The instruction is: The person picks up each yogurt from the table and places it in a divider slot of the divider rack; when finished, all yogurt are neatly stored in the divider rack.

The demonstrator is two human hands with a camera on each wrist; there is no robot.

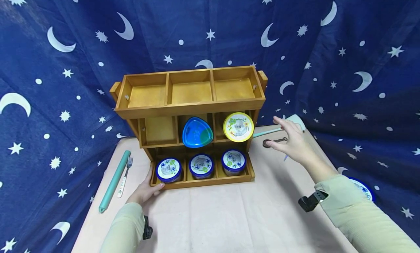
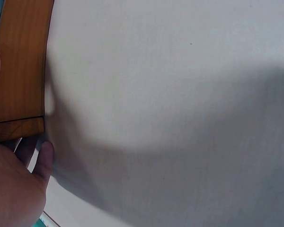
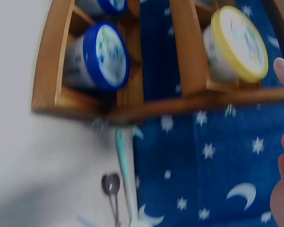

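A three-tier wooden rack (image 1: 190, 108) stands on the table. My left hand (image 1: 144, 190) holds its lower left corner, with the thumb on the front edge. In the left wrist view the fingers (image 2: 46, 158) bend round the end of the wooden board (image 2: 21, 61). My right hand (image 1: 293, 141) hovers to the right of the rack, fingers spread and nothing held. Nearest to it on the middle tier is a yellow-lidded tub (image 1: 238, 127). Beside that tub sits a blue triangular container (image 1: 197, 132). Three blue-lidded tubs (image 1: 201, 165) occupy the bottom tier, one per compartment.
Left of the rack lie a teal stick-like roll (image 1: 115, 181) and a fork (image 1: 125, 177). Dark measuring spoons (image 1: 267, 143) and a pale green spatula (image 1: 267, 132) lie at the right. Another blue-rimmed lid (image 1: 362, 188) shows behind my right sleeve. A starry blue curtain (image 1: 210, 30) hangs behind.
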